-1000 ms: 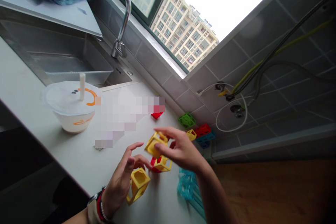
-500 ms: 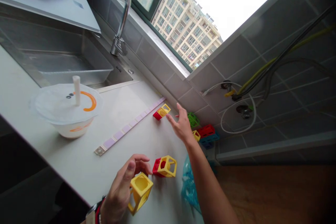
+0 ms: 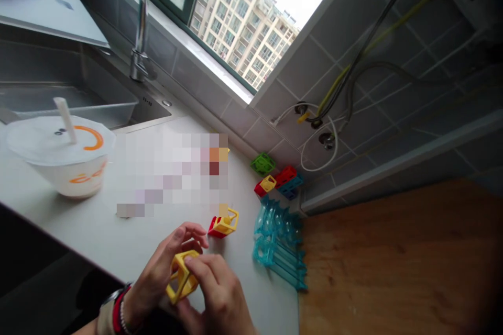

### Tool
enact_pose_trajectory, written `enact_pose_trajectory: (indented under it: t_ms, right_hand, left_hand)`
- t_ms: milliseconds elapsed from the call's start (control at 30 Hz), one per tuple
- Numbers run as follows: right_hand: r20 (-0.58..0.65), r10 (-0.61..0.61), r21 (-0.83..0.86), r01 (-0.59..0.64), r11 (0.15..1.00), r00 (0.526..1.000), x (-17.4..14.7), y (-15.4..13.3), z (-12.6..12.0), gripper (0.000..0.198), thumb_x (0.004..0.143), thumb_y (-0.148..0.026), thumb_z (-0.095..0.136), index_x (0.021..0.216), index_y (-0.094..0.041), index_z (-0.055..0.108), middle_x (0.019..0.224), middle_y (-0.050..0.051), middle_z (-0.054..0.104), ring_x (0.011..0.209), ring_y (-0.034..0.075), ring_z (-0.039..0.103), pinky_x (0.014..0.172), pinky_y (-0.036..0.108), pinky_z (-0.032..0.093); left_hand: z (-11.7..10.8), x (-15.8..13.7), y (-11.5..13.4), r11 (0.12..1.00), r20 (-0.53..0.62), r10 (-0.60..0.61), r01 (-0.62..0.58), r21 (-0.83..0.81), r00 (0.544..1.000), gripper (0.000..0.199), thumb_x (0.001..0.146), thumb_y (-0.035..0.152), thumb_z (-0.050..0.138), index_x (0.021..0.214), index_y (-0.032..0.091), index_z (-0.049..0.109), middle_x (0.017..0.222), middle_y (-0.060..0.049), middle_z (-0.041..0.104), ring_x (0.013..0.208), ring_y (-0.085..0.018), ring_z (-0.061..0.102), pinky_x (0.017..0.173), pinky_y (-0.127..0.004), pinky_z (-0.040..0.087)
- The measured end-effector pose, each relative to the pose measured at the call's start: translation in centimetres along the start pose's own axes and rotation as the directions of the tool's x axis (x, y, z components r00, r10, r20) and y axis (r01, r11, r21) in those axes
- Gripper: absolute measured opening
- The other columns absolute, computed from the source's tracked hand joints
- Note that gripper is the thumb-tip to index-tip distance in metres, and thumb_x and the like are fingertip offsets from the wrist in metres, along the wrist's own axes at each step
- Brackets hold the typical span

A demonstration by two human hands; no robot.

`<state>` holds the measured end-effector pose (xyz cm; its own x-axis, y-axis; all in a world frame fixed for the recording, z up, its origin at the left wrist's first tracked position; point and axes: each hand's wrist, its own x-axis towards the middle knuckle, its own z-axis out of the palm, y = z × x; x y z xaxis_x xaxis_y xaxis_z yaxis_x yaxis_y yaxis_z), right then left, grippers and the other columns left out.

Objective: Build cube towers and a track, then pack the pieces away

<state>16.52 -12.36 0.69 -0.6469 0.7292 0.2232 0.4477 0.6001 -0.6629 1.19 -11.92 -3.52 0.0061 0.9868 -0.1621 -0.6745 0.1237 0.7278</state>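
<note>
While I am working remotely through the head camera, the counter [image 3: 126, 243] is running diagonally across my view, with the sink [image 3: 70, 70] occupying its upper left. The lidded cup [image 3: 66, 172] is standing in front of the sink, well apart from the handling area; I am treating it as a spill risk and am advising small, controlled arm movements. The teal blocks [image 3: 271, 251] are lying along the counter's right side.

The left hand [image 3: 157, 267] and the right hand [image 3: 222, 290] are meeting at the bottom of the view. Just beyond the left fingertips, the red-and-yellow pair [image 3: 220, 227] is resting on the counter. I cannot tell whether the fingertips are touching it, so I am calling for clearance there.

Between the hands, the yellow block [image 3: 183, 275] is sitting tilted. The right hand is pinching it, its index finger pressing from above. The left hand is cupping the opposite side with its upper fingers extending past; its lower fingers are hidden, so I cannot tell whether it is gripping or only supporting. Judging the open frame to be light, I am recommending gentle pressure on the solid edges, avoiding the openings.
</note>
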Motion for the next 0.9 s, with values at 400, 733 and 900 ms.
enact_pose_trajectory:
  t_ms: [400,733,900]
  right_hand:
    - [-0.117,0.372,0.015,-0.373,0.928,0.921,-5.7,3.4,-5.7,0.059,0.084,-0.018,0.069,0.142,-0.026,0.062,0.123,0.009,0.066,0.111,0.026,0.069,0.102,0.039,0.057]
    - [-0.154,0.233,-0.306,-0.270,0.913,0.960,7.9,8.9,-11.5,0.046,0.096,-0.029,0.068,0.140,-0.018,0.063,0.136,0.013,0.067,0.126,0.025,0.063,0.111,0.035,0.047]
    - [-0.006,0.243,-0.330,-0.232,0.915,0.970,13.7,11.9,-9.0,0.052,0.079,-0.041,0.086,0.126,-0.024,0.072,0.124,0.008,0.075,0.115,0.025,0.070,0.101,0.030,0.052]
  left_hand:
    - [0.7,2.5,1.9,0.608,0.156,0.218,-0.259,0.750,0.963,0.071,0.074,0.036,0.088,0.139,0.029,0.061,0.147,-0.013,0.059,0.131,-0.034,0.059,0.108,-0.045,0.048]
    - [1.2,6.3,1.6,0.607,0.267,0.115,-0.280,0.743,0.957,0.046,0.074,0.027,0.084,0.119,0.026,0.073,0.123,-0.010,0.077,0.116,-0.034,0.070,0.105,-0.040,0.049]
    - [-0.3,7.0,0.8,0.458,0.344,0.067,-0.335,0.823,0.937,0.052,0.087,0.037,0.073,0.134,0.025,0.057,0.132,-0.012,0.072,0.116,-0.031,0.071,0.102,-0.044,0.054]
